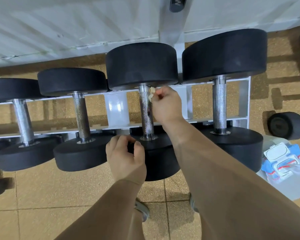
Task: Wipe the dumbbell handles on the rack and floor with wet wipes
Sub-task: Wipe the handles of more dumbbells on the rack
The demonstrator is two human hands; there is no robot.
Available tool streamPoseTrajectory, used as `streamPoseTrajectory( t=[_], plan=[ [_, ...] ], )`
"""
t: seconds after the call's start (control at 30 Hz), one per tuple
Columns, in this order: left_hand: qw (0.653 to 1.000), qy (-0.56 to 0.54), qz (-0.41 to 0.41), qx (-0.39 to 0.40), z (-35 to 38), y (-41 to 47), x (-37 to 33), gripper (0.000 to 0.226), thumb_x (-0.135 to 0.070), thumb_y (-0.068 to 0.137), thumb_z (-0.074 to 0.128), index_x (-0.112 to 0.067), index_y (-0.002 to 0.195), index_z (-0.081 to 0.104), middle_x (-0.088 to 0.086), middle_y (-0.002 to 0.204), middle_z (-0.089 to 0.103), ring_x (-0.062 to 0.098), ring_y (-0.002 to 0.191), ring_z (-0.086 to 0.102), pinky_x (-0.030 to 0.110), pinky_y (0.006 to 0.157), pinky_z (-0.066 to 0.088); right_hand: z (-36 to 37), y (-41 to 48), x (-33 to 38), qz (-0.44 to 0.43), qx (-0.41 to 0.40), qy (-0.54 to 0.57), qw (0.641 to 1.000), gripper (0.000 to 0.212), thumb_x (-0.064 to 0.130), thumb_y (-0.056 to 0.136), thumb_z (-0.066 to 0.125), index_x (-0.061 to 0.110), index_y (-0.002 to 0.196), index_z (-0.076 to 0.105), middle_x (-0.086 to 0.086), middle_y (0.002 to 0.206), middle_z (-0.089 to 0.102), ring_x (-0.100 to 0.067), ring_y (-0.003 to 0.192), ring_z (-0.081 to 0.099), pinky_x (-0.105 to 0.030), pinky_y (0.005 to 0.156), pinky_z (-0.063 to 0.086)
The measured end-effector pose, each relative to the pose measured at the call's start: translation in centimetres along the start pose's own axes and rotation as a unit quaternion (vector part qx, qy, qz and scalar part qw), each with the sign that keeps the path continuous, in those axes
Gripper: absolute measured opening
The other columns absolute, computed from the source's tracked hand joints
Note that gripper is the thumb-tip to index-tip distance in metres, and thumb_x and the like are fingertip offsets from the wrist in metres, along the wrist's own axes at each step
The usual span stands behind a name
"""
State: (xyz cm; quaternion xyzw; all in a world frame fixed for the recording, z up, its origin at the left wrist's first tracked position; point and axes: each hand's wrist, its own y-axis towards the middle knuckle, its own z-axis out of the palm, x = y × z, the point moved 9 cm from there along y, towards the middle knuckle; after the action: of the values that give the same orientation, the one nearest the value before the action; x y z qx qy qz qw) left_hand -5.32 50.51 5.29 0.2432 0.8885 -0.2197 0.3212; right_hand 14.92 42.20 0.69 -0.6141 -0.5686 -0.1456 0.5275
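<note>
Mid-wipe: our right hand (164, 103) pinches wipe (151, 95) at handle (145, 116) top; left hand (126, 155) grips head (154, 163). Next, we likely stroke downward.

Four black dumbbells (140, 64) with knurled steel handles (219, 104) lie across the white rack (118, 108), a crumpled wipe (151, 94) against the third handle (145, 115) from the left, at its far end.

The right hand (164, 104) pinches a crumpled wipe (151, 94) against the handle (146, 115) of a racked dumbbell (142, 64); the left hand (126, 158) grips its near head (160, 153).
</note>
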Motion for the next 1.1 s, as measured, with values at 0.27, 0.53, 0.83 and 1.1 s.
streamPoseTrajectory(
  t=[0.27, 0.53, 0.83, 1.1],
  plan=[
    [1.000, 0.004, 0.005, 0.003, 0.0, 0.1, -0.1, 0.032, -0.041, 0.082, 0.043, -0.015, 0.081, 0.061, -0.002, 0.089, 0.054, 0.020, 0.096, 0.044, 0.034, 0.085, 0.034, 0.8, -1.5, -1.1, -0.019, 0.114, 0.014, 0.993, 0.014, 0.021, 0.099, 0.059, 0.019, 0.085, 0.054, 0.005, 0.082, 0.058, -0.007, 0.071, 0.051, -0.018, 0.064, 0.040],
    [1.000, 0.005, 0.003, 0.009, 0.1, 0.1, -0.2, 0.028, -0.042, 0.082, 0.042, -0.019, 0.083, 0.059, -0.003, 0.092, 0.054, 0.020, 0.098, 0.044, 0.034, 0.086, 0.036, 0.8, -2.0, -1.2, -0.035, 0.172, -0.015, 0.984, 0.023, 0.022, 0.097, 0.063, 0.020, 0.076, 0.054, 0.008, 0.073, 0.054, -0.006, 0.064, 0.047, -0.015, 0.059, 0.038],
    [1.000, 0.006, -0.011, 0.014, 0.0, 0.1, 0.0, 0.036, -0.043, 0.081, 0.041, -0.015, 0.084, 0.062, -0.002, 0.094, 0.056, 0.020, 0.101, 0.045, 0.037, 0.089, 0.039, 1.4, 0.5, -1.3, 0.077, 0.045, 0.168, 0.982, 0.019, 0.027, 0.098, 0.061, 0.022, 0.080, 0.057, -0.001, 0.072, 0.061, -0.015, 0.063, 0.055, -0.037, 0.064, 0.049],
    [1.000, -0.002, -0.015, 0.019, 0.0, 0.0, -0.2, 0.033, -0.044, 0.081, 0.041, -0.018, 0.083, 0.060, -0.007, 0.093, 0.054, 0.016, 0.101, 0.043, 0.033, 0.088, 0.036, 1.4, -3.9, -3.5, 0.029, 0.300, -0.106, 0.947, 0.019, 0.017, 0.097, 0.060, 0.022, 0.079, 0.055, 0.001, 0.070, 0.060, -0.010, 0.058, 0.056, -0.023, 0.061, 0.045]
  ],
)
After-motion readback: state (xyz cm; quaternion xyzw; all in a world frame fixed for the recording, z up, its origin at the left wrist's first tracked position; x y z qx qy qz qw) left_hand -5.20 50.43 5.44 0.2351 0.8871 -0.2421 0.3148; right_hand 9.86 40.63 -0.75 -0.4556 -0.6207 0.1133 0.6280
